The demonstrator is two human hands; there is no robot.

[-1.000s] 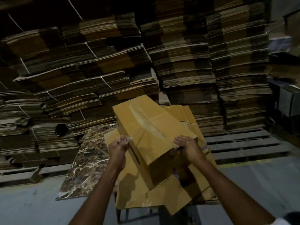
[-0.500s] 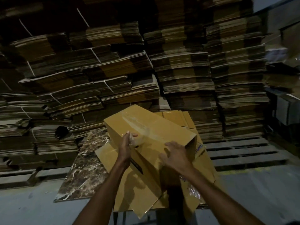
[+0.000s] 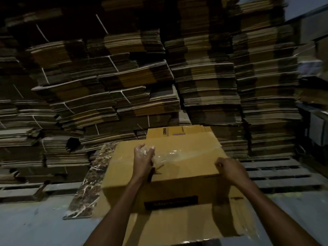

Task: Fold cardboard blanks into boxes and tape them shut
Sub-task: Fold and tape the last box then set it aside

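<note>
- Massive wall of bundled flat cardboard (image 3: 124, 82) across the whole back, tied with white cord, stacked up past the top of the view.
- Grey floor (image 3: 35, 226) down below, with a wooden pallet (image 3: 276, 173) off to the right under the stacks.
- Marbled slab (image 3: 92, 181) lying flat, poking out to the left of the work pile.
- Loose flat blanks (image 3: 177, 226) spread beneath the box, a few more sticking out behind it.
- Folded box (image 3: 186, 185) dead centre on those blanks, top flaps down, dark printed label on the near side.
- Clear tape (image 3: 170, 157) crinkly and shiny across the top, stretching from the left hand towards the right edge.
- Left hand (image 3: 142, 160) on top of the box, fingers curled round a shiny wad of that tape.
- Right hand (image 3: 229, 168) at the near right top corner, fingers curled in. Can't tell whether pinching the tape or just bracing on the edge.
</note>
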